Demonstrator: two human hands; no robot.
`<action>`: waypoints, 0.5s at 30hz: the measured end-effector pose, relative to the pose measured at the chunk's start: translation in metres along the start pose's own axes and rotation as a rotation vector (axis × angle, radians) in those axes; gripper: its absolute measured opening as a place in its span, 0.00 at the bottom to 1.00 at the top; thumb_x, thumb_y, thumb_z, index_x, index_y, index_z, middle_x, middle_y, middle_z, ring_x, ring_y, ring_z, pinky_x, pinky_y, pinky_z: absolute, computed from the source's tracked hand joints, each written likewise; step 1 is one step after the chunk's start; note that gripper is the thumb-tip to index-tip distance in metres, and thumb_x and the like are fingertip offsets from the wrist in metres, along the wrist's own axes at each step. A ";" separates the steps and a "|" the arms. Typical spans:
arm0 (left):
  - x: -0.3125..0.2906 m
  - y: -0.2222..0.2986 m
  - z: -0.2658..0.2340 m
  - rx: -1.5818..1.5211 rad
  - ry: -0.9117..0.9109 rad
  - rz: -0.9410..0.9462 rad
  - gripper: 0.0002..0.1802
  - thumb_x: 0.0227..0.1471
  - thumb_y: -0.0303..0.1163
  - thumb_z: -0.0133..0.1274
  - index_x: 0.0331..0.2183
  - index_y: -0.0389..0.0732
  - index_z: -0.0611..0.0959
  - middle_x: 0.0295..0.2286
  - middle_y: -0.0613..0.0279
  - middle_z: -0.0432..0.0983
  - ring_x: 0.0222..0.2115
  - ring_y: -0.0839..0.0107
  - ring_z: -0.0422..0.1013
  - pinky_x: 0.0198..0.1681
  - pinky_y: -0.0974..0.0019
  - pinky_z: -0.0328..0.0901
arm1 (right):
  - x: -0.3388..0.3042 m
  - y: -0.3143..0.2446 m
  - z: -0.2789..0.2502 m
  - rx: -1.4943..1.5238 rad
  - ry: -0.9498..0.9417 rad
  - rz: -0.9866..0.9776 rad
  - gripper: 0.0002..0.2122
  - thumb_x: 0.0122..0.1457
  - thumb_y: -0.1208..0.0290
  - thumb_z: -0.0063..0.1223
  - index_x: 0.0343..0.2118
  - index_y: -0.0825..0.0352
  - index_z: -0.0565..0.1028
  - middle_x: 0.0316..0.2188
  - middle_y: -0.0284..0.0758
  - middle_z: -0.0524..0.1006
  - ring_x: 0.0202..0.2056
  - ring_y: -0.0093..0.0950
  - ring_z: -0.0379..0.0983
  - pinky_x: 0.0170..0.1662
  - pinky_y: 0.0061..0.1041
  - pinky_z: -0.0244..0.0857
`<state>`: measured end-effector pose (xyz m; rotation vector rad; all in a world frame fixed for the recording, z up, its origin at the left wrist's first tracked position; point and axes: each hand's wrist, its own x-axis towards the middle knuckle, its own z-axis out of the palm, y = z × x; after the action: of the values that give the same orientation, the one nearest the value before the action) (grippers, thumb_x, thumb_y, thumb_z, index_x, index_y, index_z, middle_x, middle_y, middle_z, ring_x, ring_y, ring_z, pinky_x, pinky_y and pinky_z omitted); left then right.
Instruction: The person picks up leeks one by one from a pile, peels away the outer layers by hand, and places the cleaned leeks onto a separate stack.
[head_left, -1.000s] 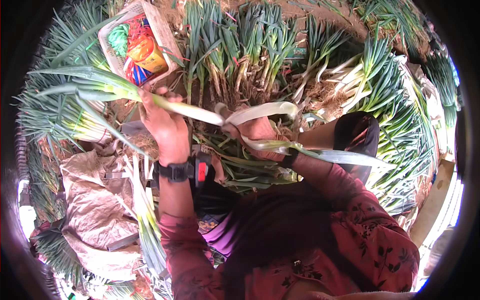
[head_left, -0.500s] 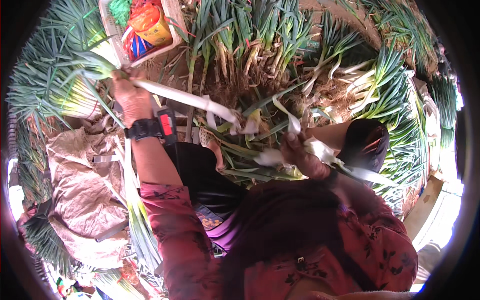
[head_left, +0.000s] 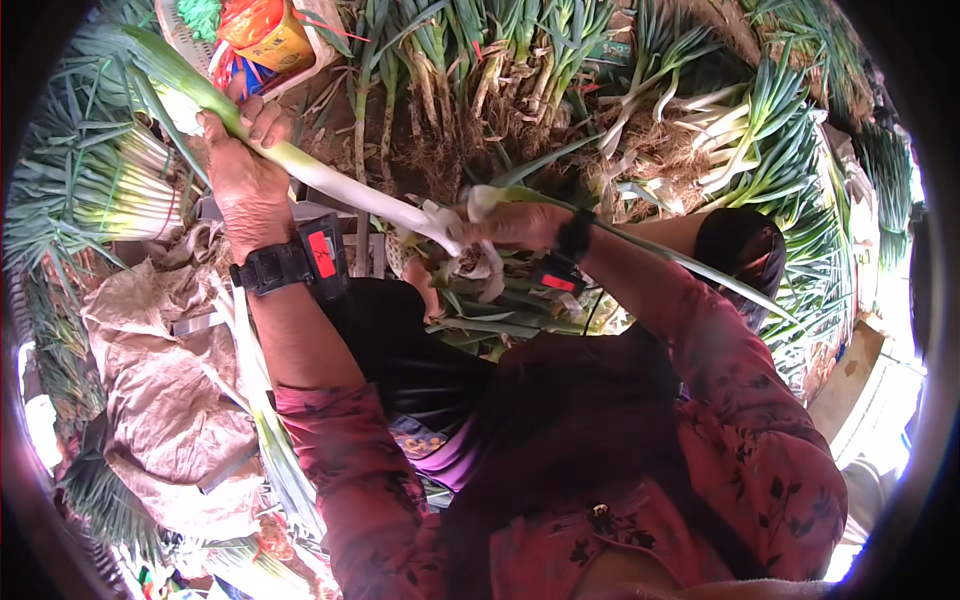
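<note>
My left hand [head_left: 245, 165] is wrapped round a green onion [head_left: 350, 190], where its white stalk turns green. The stalk slants down to the right and its green leaves reach up to the left. At its lower white end my right hand [head_left: 515, 224] is closed, pinching a loose outer leaf [head_left: 483, 198]. Pale strips of peel [head_left: 485, 270] hang below that end. A long green leaf [head_left: 690, 265] runs from my right hand across the forearm. The exact hold of the right fingertips is partly hidden.
Unpeeled green onions with roots [head_left: 450, 130] lie ahead, more [head_left: 780, 160] on the right. Clean bundled green onions [head_left: 135, 180] are stacked at left, below a white basket [head_left: 325, 50] of coloured ties. A tan sack [head_left: 170, 370] lies left; loose leaves [head_left: 500, 325] cover the ground near my legs.
My right hand has moved left and up to the green onion's white end, from lower right, where it held loose peel. The left hand has shifted slightly, still on the stalk.
</note>
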<state>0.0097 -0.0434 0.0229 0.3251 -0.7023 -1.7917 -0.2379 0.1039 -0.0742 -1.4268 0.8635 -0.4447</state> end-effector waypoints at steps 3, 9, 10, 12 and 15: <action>-0.001 0.000 0.008 0.034 0.048 0.009 0.30 0.59 0.53 0.35 0.42 0.32 0.71 0.20 0.69 0.54 0.19 0.78 0.50 0.21 0.75 0.50 | 0.024 -0.011 0.015 0.837 -0.045 -0.188 0.23 0.58 0.54 0.49 0.48 0.68 0.69 0.31 0.35 0.76 0.35 0.24 0.72 0.41 0.22 0.67; 0.001 0.001 0.004 0.236 0.282 0.060 0.31 0.57 0.55 0.38 0.38 0.31 0.73 0.18 0.71 0.53 0.17 0.80 0.49 0.19 0.76 0.48 | 0.042 -0.030 0.031 1.128 0.159 0.011 0.11 0.64 0.69 0.36 0.43 0.71 0.66 0.29 0.39 0.75 0.27 0.27 0.73 0.41 0.30 0.71; 0.000 0.005 0.000 0.210 0.272 0.046 0.31 0.57 0.55 0.38 0.37 0.31 0.73 0.18 0.71 0.53 0.17 0.80 0.49 0.19 0.76 0.48 | 0.040 -0.030 0.031 1.372 0.372 -0.041 0.09 0.64 0.69 0.36 0.39 0.70 0.67 0.25 0.35 0.72 0.23 0.24 0.69 0.36 0.27 0.71; -0.004 0.015 -0.014 0.153 0.228 0.047 0.32 0.58 0.54 0.37 0.37 0.30 0.72 0.18 0.71 0.53 0.17 0.80 0.49 0.19 0.77 0.47 | 0.030 -0.022 0.033 1.610 0.584 -0.092 0.09 0.64 0.68 0.36 0.35 0.68 0.67 0.21 0.31 0.69 0.19 0.21 0.66 0.31 0.23 0.70; -0.008 0.028 -0.023 0.032 0.167 0.038 0.33 0.58 0.55 0.36 0.38 0.28 0.72 0.17 0.72 0.52 0.16 0.81 0.49 0.18 0.77 0.47 | -0.018 0.016 0.028 1.266 0.086 -0.383 0.10 0.62 0.61 0.44 0.30 0.63 0.66 0.18 0.23 0.63 0.16 0.16 0.57 0.22 0.19 0.55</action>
<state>0.0462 -0.0486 0.0211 0.4740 -0.6154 -1.6964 -0.2319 0.1383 -0.0875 -0.3664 0.2094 -1.0992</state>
